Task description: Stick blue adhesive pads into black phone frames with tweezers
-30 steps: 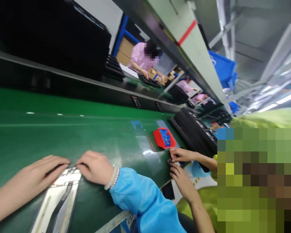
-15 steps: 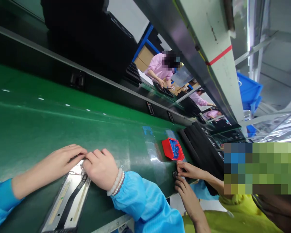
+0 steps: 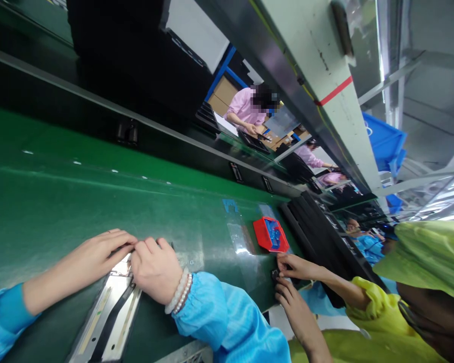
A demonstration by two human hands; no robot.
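Note:
A long flat silvery metal panel (image 3: 115, 307) with a black strip along it lies slanted on the green bench at lower left. My left hand (image 3: 102, 254) reaches over its far end, fingers together and thumb bent against it. Beside it, my right hand (image 3: 153, 267) is closed, knuckles up, at the same end of the panel. What its fingertips grip is hidden; a small dark bit shows just past the knuckles. The two hands touch or nearly touch at the fingers, covering that end.
Close at right, a co-worker's hands (image 3: 293, 282) handle a small dark part. A red bin (image 3: 268, 234) with blue pieces and a blue cutout (image 3: 230, 205) sit farther along the bench. Black stacked parts (image 3: 310, 237) stand behind. Other people work across the line.
The view has shifted slightly. Both my hands stay at the panel's far end, with small finger movements; a dark bit now shows past my right knuckles.

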